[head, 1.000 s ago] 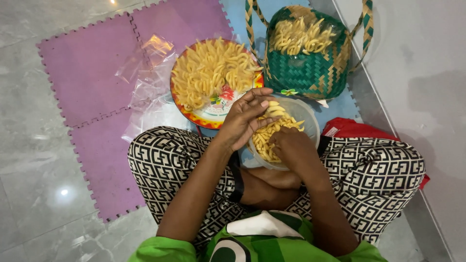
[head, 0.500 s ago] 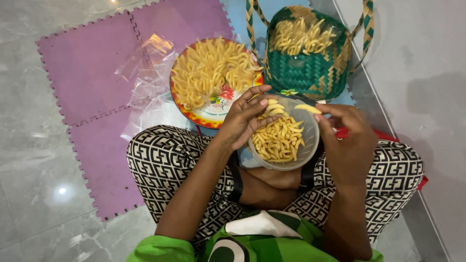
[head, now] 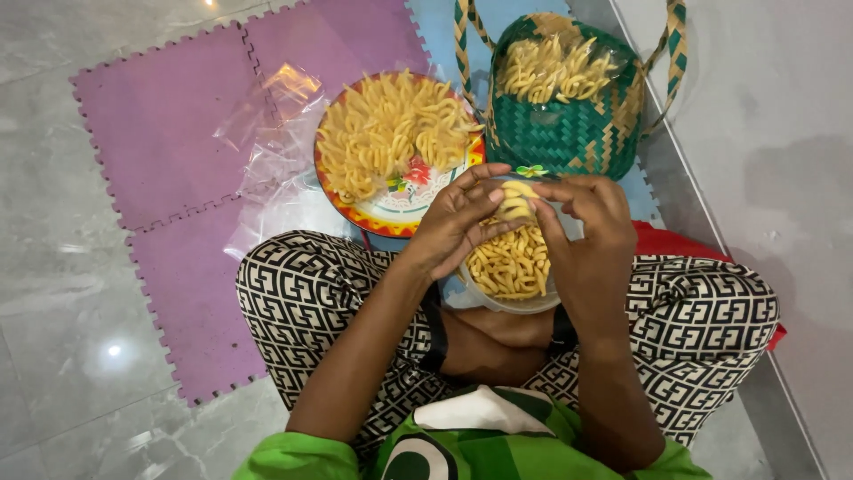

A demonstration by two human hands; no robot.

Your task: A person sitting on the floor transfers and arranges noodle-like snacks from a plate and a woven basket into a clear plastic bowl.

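Sitting on purple foam mats [head: 169, 142] over grey tile, both hands, left hand [head: 453, 222] and right hand [head: 591, 236], pinch yellow snack pieces [head: 517, 201] directly above the clear tub [head: 511, 298].

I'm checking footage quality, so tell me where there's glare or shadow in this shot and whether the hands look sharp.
Head view: small bright glare spots on the glossy floor; the clear plastic sheet catches shiny highlights; a soft grey shadow lies on the wall. Left hand, right hand and the yellow snacks are sharp, without motion blur.

Yellow snacks [head: 511, 262]; green woven basket [head: 569, 133]; purple mats [head: 169, 151]; blk/wht patterned trousers [head: 311, 302].
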